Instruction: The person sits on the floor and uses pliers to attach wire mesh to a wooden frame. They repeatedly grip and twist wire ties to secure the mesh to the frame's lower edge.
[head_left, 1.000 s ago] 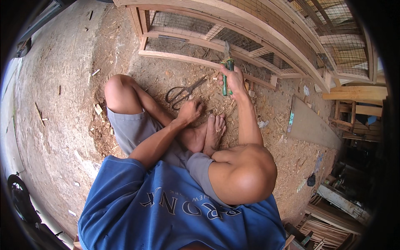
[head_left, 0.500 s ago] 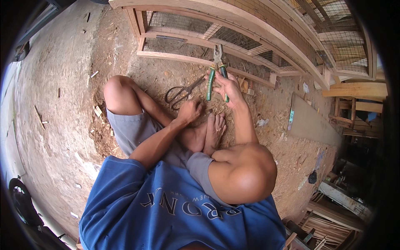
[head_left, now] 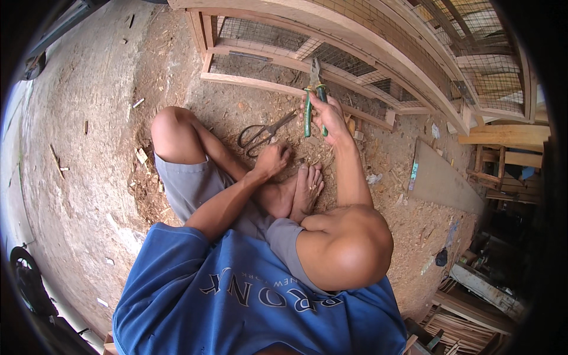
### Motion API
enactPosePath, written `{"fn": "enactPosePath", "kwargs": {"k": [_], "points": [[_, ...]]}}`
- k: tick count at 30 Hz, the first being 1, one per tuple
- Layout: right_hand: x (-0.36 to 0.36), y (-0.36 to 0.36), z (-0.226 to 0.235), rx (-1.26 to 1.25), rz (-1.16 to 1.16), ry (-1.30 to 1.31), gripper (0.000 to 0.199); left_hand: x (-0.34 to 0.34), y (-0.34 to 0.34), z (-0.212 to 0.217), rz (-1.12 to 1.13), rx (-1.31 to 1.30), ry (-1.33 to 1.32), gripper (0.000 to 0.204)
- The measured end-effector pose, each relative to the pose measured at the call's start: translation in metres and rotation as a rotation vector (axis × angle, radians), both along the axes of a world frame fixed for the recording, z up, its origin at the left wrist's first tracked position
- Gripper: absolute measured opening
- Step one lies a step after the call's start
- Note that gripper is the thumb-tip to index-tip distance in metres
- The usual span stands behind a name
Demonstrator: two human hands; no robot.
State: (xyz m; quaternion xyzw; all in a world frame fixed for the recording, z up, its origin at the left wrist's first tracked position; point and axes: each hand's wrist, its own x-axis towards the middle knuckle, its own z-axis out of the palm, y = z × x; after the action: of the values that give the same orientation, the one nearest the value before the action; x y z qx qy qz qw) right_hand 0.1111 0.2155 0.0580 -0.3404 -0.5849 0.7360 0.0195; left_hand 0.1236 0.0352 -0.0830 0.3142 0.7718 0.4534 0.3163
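Note:
My right hand (head_left: 332,123) is closed around a pair of combination pliers (head_left: 307,115) with green and dark handles. Their metal jaws point away from me, close to the lower rail of a wooden frame with wire mesh (head_left: 254,82). Above my bare foot, my left hand (head_left: 273,159) rests with its fingers curled in; whatever they may hold is hidden. Just beyond it, a pair of large dark scissors (head_left: 258,135) lies on the ground, blades toward the pliers.
Wood shavings and scraps (head_left: 141,156) litter the ground. A flat board (head_left: 441,180) lies to the right, with stacked timber (head_left: 503,133) beyond it. At the lower left stands a dark wheel (head_left: 26,278). My bent knees flank both hands.
The pliers and my right hand have shifted slightly right, and the handles look closer together. My left hand stays near my foot. The whole view has moved a little.

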Motion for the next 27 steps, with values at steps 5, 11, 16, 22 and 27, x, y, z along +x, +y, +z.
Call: {"fn": "enactPosePath", "kwargs": {"k": [5,11,16,22,27], "points": [[-0.004,-0.001,0.002,0.041,0.008,-0.023,0.018,0.001,0.0,0.002,0.015,0.031,0.004,0.023],[-0.006,-0.005,-0.002,0.145,0.011,-0.071,0.012,0.001,0.0,0.001,0.016,0.028,0.011,0.024],[-0.008,-0.006,-0.005,0.167,0.021,-0.079,0.013,0.0,-0.002,0.004,0.024,0.022,-0.01,0.022],[0.014,-0.009,-0.005,-0.009,-0.004,-0.036,0.024,-0.001,-0.003,0.003,0.029,0.081,-0.024,0.021],[0.031,-0.022,-0.02,-0.141,0.054,-0.041,0.034,0.001,-0.001,-0.001,-0.002,-0.008,0.07,0.022]]}}
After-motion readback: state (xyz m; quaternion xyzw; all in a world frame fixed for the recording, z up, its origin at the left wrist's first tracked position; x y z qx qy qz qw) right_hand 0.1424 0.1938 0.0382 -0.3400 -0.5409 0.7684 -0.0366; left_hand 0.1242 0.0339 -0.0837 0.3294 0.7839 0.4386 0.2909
